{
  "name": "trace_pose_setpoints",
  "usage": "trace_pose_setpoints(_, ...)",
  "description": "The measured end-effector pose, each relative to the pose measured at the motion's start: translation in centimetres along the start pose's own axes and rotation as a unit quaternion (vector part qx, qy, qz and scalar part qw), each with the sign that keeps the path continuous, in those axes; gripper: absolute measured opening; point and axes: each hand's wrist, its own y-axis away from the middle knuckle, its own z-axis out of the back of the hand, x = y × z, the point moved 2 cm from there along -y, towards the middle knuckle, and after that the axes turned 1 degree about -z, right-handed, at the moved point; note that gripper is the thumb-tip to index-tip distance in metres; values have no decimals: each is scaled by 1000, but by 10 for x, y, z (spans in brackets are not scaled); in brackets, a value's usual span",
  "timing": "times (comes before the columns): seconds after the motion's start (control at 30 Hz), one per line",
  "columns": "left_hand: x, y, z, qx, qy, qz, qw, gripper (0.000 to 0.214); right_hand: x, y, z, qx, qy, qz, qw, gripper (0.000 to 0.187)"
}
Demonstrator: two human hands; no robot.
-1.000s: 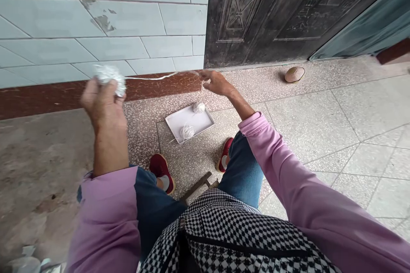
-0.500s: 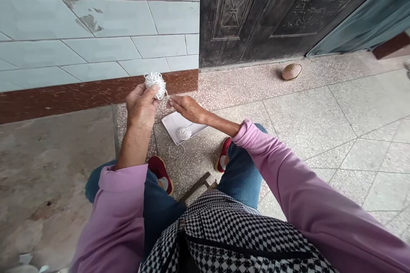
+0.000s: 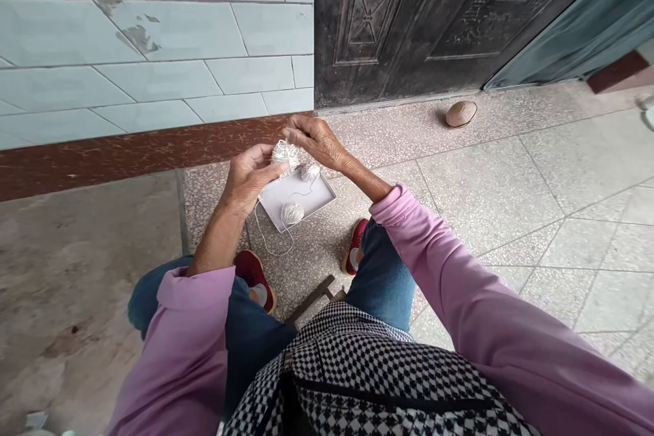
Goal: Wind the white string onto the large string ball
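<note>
My left hand [image 3: 250,174] is closed round a small ball of white thread [image 3: 283,152], held up in front of me. My right hand [image 3: 315,139] is just to the right of it, fingers pinched on the thread at the top of the ball. Below the hands a white tray [image 3: 278,199] lies on the floor. Two more white thread balls sit on it, one near its front [image 3: 291,212] and one at its back edge [image 3: 309,171]. A loose strand [image 3: 270,246] loops from the tray onto the floor.
I sit low with my red shoes [image 3: 258,279] on the speckled floor. A tiled wall with a red skirting [image 3: 102,160] runs on the left, a dark carved door [image 3: 419,13] stands ahead. A small round tan object [image 3: 460,114] lies by the door sill.
A second ago my hands were wide apart with thread stretched between them. They have come together over the tray, and my right hand now pinches the thread at the ball.
</note>
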Motion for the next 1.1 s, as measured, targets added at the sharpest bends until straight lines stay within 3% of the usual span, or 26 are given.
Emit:
trace_pose_setpoints(0.17, -7, 0, -6, -14, 91, 13, 996, 55, -13, -1, -14, 17, -55, -55, 997, 55)
trace_pose_setpoints(0.27, -7, -5, -3, -43, 110, -1, 993, 56, -23, -1, -26, 52, -74, -44, 995, 59)
trace_pose_setpoints(0.4, -2, -14, 10, -104, 69, -49, 991, 59, -26, 6, -38, 94, -24, 2, 995, 46)
trace_pose_setpoints(0.57, 10, -25, 27, -183, -27, -82, 979, 56, -5, 23, -45, 171, 10, -32, 985, 40)
trace_pose_setpoints(0.63, 12, -26, 29, -173, -77, -86, 978, 53, 4, 22, -40, 169, -5, -19, 985, 43)
trace_pose_setpoints(0.73, 9, -21, 24, -111, -130, -73, 983, 49, 9, 12, -20, 103, -29, 7, 994, 44)
trace_pose_setpoints(0.87, 0, -7, 14, 2, -88, -30, 996, 46, -1, 2, 2, 39, -24, -23, 999, 52)
trace_pose_setpoints(0.97, -6, -1, 8, 26, -16, -18, 999, 48, -20, -1, -1, 53, -25, -34, 998, 55)
trace_pose_setpoints(1.1, -8, -3, 5, -7, 58, -37, 998, 59, -43, -1, -25, 102, -41, 21, 994, 46)
